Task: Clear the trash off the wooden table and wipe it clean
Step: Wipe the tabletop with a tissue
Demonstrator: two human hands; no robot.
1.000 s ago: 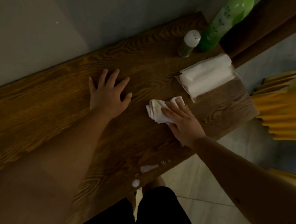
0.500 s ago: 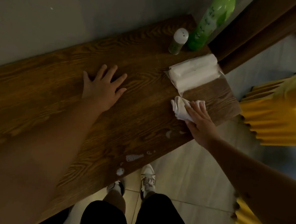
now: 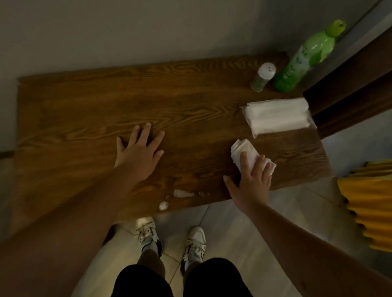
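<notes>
The right hand [image 3: 250, 181] lies flat with fingers spread, pressing a crumpled white tissue [image 3: 244, 153] against the wooden table [image 3: 76, 115] near its right end; it presses rather than grips. The left hand [image 3: 139, 152] rests palm down and unclenched at the table's middle, fingers fanned, holding nothing. Just beyond the tissue sits a pack of white napkins [image 3: 277, 117], and at the far right corner stand a small shaker [image 3: 263, 76] and a green bottle [image 3: 304, 57], close together. White smears [image 3: 182, 193] mark the near edge, left of the right hand. The table stands against a grey wall [image 3: 135, 25] over a tiled floor [image 3: 231, 234], with yellow pleated fabric [image 3: 382, 207] at right. Compared with half a second ago, the right hand's thumb now sits apart from the tissue, out toward the smears, and the view has tipped to show more floor and both shoes [image 3: 171, 238].
</notes>
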